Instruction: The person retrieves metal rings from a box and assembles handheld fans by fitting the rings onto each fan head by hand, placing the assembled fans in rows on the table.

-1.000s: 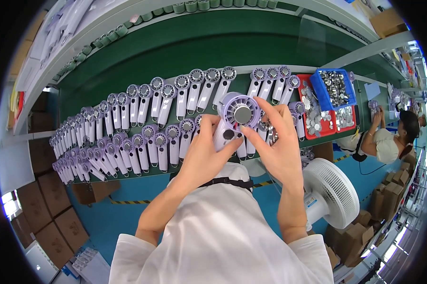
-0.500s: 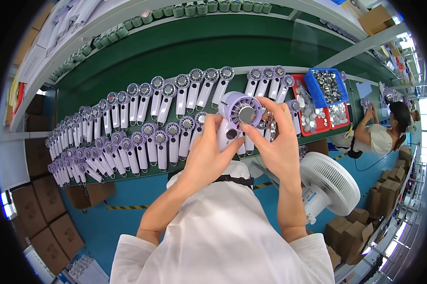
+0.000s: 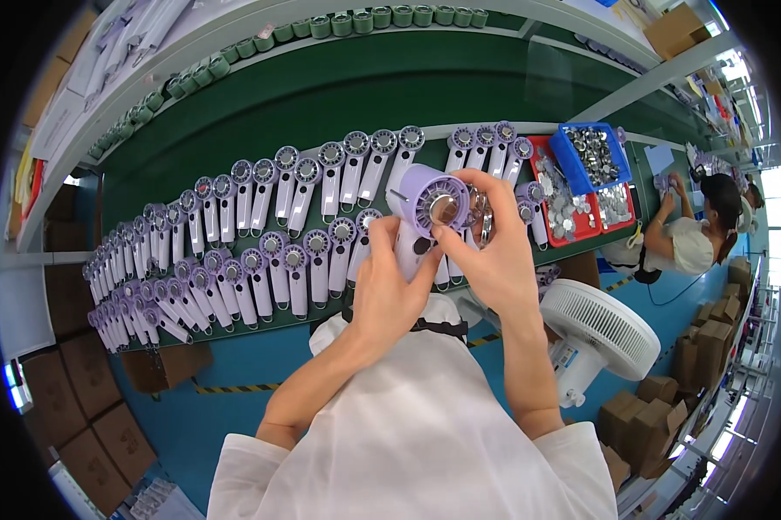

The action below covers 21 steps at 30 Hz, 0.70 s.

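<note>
Holding up, above the near side of a long green flat-topped workbench (image 3: 338, 95), a lilac plastic handheld fan (image 3: 419, 186) with a deep round head, a slotted ring front and a pale handle. Clamping the handle with the bare left hand (image 3: 386, 284), in front of the body. Closing on the head from the other side with the bare right hand (image 3: 499, 260), with index finger over the rim and with thumb at the lower edge of the round, shiny silver metal disc (image 3: 443, 208) at its centre. Seeming also to carry a few shiny silvery metal parts (image 3: 486, 224) under the curled right fingers; hard to tell whether truly held or merely lying behind.

Facing, on the bench, two long rows of matching lilac-and-white fans (image 3: 297, 282), slanted side by side with heads pointing away. Having, to the right of these, shallow bright-red plastic trays (image 3: 540, 145) of flat silver pieces, with a deep blue rectangular plastic bin (image 3: 566, 156) of round metal pieces resting across them. Standing just left of a large white plastic fan with a round grille (image 3: 602, 329). Sharing the bench, farther right, with a co-worker in a white top and black cap (image 3: 689, 247).
</note>
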### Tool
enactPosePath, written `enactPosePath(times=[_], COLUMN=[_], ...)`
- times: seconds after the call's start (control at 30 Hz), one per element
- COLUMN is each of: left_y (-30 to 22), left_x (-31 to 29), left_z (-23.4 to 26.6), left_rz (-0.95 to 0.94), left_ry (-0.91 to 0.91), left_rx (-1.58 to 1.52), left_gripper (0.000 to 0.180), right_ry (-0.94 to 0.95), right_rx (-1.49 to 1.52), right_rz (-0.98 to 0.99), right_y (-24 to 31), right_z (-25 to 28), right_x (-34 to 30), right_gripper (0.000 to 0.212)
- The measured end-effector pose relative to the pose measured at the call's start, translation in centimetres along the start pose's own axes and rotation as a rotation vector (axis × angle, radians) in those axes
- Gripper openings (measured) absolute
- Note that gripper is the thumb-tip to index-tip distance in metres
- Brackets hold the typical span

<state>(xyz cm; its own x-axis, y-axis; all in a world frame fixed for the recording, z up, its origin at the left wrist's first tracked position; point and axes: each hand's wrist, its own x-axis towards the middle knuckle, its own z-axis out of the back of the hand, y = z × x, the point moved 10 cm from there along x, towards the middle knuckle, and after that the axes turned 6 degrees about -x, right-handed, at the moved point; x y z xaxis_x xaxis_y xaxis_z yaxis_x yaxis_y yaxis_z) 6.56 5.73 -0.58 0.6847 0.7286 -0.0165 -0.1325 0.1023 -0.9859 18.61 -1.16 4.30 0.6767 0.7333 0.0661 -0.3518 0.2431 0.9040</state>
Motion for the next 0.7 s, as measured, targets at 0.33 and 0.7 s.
enactPosePath(times=[0.33, 0.7], left_y=[2.3, 2.0], left_x=[0.2, 0.4], left_z=[-0.1, -1.0], left_rz=[0.305, 0.23], left_ry=[0.13, 0.207], left_rx=[-0.429, -0.136], left_gripper=[0.05, 0.05], right_ry=[-0.248, -0.036], right_rx=[-0.235, -0.016], right_rz=[0.185, 0.161], right_y=[1.9, 2.5], right_z=[6.7, 2.8], right_x=[-0.4, -0.5], right_gripper=[0.033, 0.013])
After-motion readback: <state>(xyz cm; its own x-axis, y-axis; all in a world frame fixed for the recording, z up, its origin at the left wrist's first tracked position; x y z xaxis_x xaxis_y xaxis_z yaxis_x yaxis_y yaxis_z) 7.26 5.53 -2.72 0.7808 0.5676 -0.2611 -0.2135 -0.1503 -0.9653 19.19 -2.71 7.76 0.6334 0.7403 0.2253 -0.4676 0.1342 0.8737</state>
